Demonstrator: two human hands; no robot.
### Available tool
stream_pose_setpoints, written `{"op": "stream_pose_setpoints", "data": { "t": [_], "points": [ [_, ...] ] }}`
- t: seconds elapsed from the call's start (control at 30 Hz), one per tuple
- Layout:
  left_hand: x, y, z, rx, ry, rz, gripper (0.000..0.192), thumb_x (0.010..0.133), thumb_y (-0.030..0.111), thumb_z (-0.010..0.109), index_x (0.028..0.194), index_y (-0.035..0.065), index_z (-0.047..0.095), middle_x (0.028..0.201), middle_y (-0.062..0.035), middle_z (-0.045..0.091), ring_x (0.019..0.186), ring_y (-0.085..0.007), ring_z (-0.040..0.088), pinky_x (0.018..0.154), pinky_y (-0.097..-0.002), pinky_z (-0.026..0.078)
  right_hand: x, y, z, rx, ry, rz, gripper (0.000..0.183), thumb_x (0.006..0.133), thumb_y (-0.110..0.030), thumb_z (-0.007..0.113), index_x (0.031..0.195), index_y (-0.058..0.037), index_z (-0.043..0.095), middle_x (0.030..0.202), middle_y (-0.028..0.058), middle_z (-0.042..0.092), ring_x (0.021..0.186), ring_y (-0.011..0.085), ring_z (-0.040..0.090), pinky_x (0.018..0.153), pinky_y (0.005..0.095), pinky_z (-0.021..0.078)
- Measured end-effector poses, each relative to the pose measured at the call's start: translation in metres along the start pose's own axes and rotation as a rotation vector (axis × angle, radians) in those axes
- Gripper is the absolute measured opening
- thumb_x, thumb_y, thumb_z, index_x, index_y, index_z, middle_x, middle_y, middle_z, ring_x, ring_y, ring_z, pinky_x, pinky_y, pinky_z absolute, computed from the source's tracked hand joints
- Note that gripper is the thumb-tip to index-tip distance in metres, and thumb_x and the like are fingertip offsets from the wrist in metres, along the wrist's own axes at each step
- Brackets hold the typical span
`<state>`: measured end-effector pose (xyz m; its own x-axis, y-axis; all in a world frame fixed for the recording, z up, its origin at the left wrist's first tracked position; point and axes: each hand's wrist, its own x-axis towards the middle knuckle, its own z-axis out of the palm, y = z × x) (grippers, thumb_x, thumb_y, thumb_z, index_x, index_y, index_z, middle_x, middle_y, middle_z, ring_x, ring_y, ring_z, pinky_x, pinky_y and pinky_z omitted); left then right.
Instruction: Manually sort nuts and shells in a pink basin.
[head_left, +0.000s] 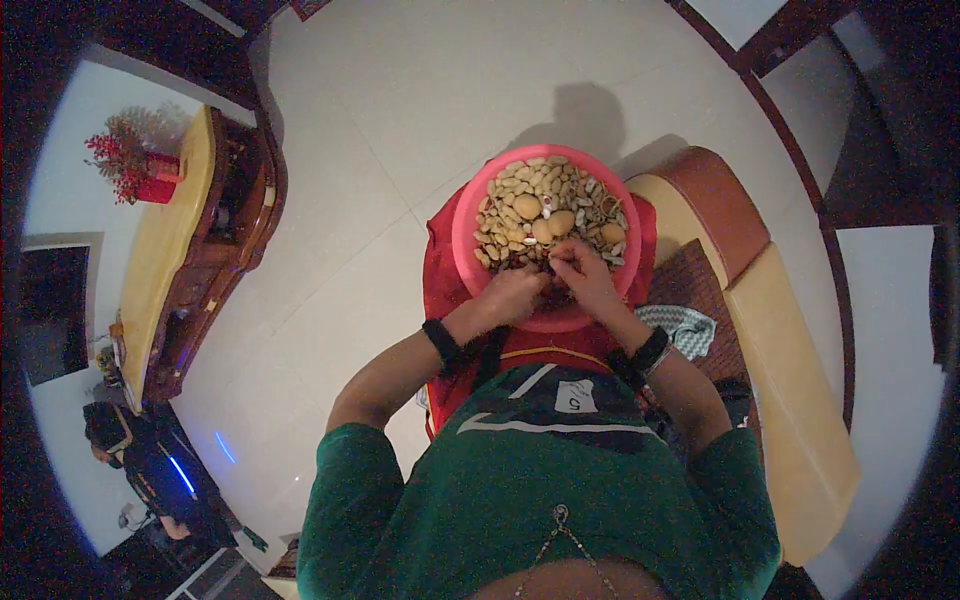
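Observation:
A pink plastic basin (464, 232) sits before me on a red cloth (439, 281). Unshelled peanuts (534, 176) fill much of it, with several rounded tan items (561, 223) among them, perhaps eggs. Dark, small pieces lie near the basin's near side, partly covered by my hands. My left hand (517, 292) is over the near left part of the basin, fingers curled inward. Close beside it, my right hand (587, 277) has its thumb and fingers bent together above the contents. Whatever may be between the fingertips is too small to make out.
A tan and brown padded sofa (780, 360) runs along my right, with a patterned cloth (686, 328) on it. To the left stands a wooden cabinet (161, 247) bearing a red potted plant (154, 184). Another person (161, 472) is at the lower left.

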<state>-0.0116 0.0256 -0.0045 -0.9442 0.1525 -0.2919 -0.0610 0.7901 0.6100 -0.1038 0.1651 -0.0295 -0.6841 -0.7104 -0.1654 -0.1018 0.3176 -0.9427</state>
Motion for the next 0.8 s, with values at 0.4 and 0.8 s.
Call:
{"op": "stream_pose_setpoints", "data": {
  "t": [0.4, 0.8],
  "points": [
    [0.002, -0.008, -0.002, 0.018, 0.197, -0.010, 0.019, 0.074, 0.009, 0.048, 0.091, 0.0020, 0.051, 0.089, -0.0195, 0.055, 0.084, -0.0360, 0.055, 0.071, -0.0449, 0.044, 0.001, 0.000, -0.007, 0.332, -0.163, 0.019, 0.033, 0.071, 0.006, 0.053, 0.102, -0.0035, 0.050, 0.101, 0.0071, 0.053, 0.091, 0.0170, 0.053, 0.080, 0.0288, 0.0434],
    [-0.001, 0.007, -0.015, 0.024, -0.070, -0.121, 0.020, 0.074, 0.013, 0.050, 0.090, 0.0017, 0.052, 0.077, -0.0194, 0.058, 0.077, -0.0350, 0.057, 0.066, -0.0444, 0.046, -0.001, -0.007, -0.013, 0.374, -0.234, -0.012, 0.039, 0.073, 0.006, 0.051, 0.109, -0.0059, 0.045, 0.108, 0.0042, 0.044, 0.093, 0.0153, 0.051, 0.073, 0.0250, 0.0440]
  ]
}}
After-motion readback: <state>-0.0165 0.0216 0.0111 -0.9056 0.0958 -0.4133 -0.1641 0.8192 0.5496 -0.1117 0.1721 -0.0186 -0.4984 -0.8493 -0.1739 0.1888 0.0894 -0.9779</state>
